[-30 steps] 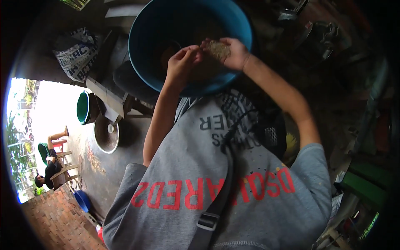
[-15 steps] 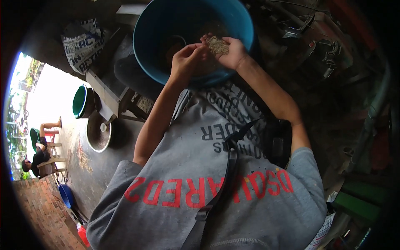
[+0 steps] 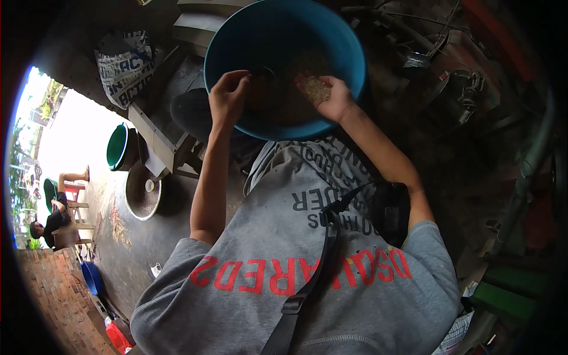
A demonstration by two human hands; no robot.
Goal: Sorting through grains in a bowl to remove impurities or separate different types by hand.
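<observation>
1. Head view, right hand: the right hand is over the right part of a large blue tub, palm turned up and slightly cupped. Its fingers are extended, not folded over the palm. A small heap of pale, tan grains lies on the palm and the finger bases.
2. Head view, left hand: the left hand is at the tub's left near rim, well apart from the grains. Its fingers are bent, with thumb and forefinger tips close together; I cannot tell whether they pinch anything.
3. Head view, tub: it stands just beyond the person's lap, its round mouth facing up. The inside is shadowed; a brownish layer shows toward the bottom, too dark to make out.
4. Head view, near: the person wears a grey printed shirt crossed by a black strap, with a black pouch at the right side of the waist.
5. Head view, left: a green bucket stands beside a round basin on the floor. Farther left, another person sits. A printed white sack lies left of the tub.
</observation>
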